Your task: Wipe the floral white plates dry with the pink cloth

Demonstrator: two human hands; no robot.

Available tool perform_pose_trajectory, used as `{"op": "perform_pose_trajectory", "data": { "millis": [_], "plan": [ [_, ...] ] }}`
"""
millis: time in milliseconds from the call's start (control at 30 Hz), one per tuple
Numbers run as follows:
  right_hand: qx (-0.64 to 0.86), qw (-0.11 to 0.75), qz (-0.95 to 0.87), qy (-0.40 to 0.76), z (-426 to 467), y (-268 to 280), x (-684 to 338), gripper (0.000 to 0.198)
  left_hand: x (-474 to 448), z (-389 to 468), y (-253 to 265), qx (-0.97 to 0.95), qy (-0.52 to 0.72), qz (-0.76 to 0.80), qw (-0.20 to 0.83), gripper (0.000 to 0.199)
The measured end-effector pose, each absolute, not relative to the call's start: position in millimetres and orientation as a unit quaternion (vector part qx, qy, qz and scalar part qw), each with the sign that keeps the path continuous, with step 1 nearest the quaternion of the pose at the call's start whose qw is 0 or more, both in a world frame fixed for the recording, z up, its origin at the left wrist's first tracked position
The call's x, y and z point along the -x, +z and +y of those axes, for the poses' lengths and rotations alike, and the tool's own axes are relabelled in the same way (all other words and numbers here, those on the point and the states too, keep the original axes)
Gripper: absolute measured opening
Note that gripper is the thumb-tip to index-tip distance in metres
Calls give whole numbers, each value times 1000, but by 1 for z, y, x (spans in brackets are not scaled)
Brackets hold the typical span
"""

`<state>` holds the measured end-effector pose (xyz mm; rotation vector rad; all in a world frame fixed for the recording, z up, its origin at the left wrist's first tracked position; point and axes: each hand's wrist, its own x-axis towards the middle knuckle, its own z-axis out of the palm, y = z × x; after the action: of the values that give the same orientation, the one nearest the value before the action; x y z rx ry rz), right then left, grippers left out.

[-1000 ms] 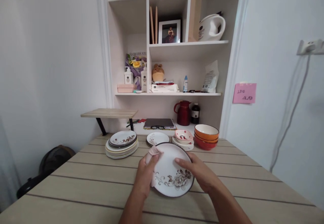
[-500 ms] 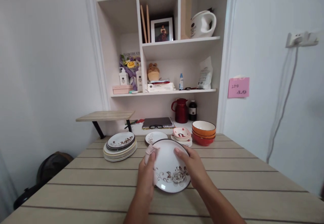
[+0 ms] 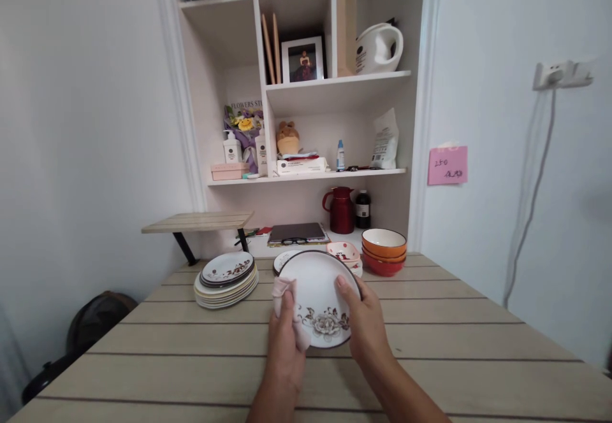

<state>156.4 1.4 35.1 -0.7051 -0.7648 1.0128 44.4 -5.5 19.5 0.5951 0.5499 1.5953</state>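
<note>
"plate [image 3: 319, 286] in the middle, white with a dark rim: where exactly is it?"

"between both hands, over the near half of the tabletop [image 3: 454, 340], tilted so its face shows to the near side. a brown flower print lies across the near part of the face. i can't tell whether the underside touches the wood."

"and the left hand [image 3: 285, 346]?"

"clamped on a pale pink cloth [image 3: 285, 288] at the plate's left edge. the thumb lies over the cloth, and a fold of it bulges out by the near left rim."

"the right hand [image 3: 368, 324]?"

"clamped on the right edge, thumb laid on the white face. its other fingers go behind the rim, mostly hidden."

"what stands around them?"

"to the far left, a stack of plates [image 3: 226, 279]. just behind the held one, a second flowered plate [image 3: 283, 260], mostly covered from view. right of that, a pink patterned bowl [image 3: 343, 252] on white dishes [image 3: 357, 270], then nested orange and red bowls [image 3: 384, 254]."

"and farther back?"

"a red jug [image 3: 342, 211] beside a dark bottle [image 3: 363, 209], with glasses [image 3: 294, 241] to the left."
</note>
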Motion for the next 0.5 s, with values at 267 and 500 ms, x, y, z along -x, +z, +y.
{"op": "perform_pose_trajectory", "data": {
  "millis": [267,500],
  "plan": [
    [305,689,-350,556,-5,37,-142,66,-23,2,21,-255,727,279,574,54],
    [295,547,-478,621,-9,49,-170,74,-10,5,18,-295,700,314,570,57]
  ]
}}
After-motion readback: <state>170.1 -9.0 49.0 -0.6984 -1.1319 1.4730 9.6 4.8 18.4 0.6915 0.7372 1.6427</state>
